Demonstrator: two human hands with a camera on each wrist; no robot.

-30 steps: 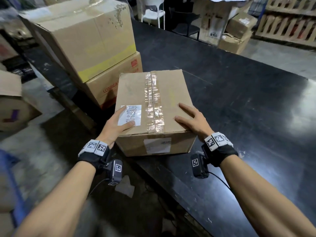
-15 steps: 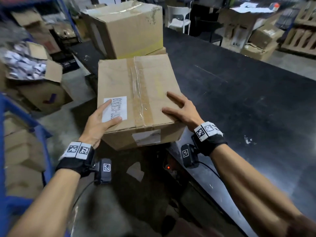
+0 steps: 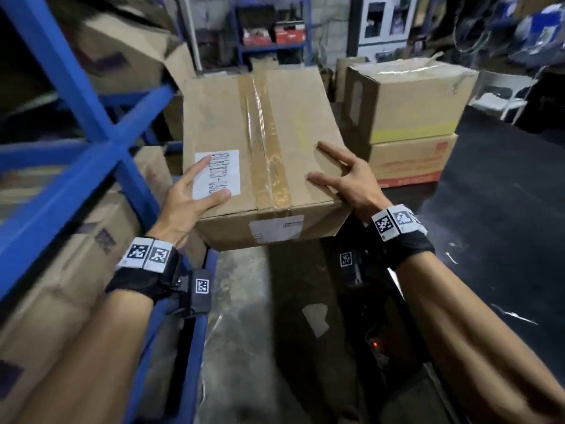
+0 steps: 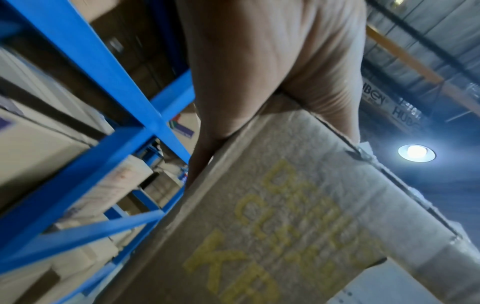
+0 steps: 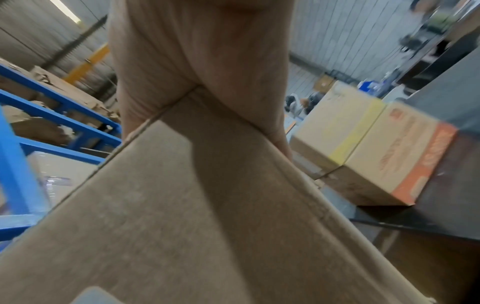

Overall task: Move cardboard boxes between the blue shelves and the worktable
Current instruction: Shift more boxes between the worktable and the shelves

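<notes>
I carry a taped cardboard box (image 3: 260, 142) with a white label in the air, over the floor gap between the blue shelves (image 3: 91, 148) and the black worktable (image 3: 495, 209). My left hand (image 3: 195, 194) grips its near left corner, thumb and forefinger on top. At the near right corner my right hand (image 3: 339, 172) grips the same way. The left wrist view shows the left hand (image 4: 259, 61) wrapped over the box (image 4: 272, 216) edge. In the right wrist view the right hand (image 5: 194, 51) clamps the box (image 5: 194, 216) edge.
Two stacked boxes, a yellow-striped one (image 3: 409, 105) on an orange-printed one (image 3: 409, 160), stand at the worktable's near end. Cardboard boxes (image 3: 61, 286) fill the shelves on the left. Another blue rack (image 3: 272, 32) stands behind. Bare concrete floor (image 3: 238, 347) lies below.
The box has left the worktable and swung left toward the blue shelves, both hands holding it as before. My view has turned left with it.
</notes>
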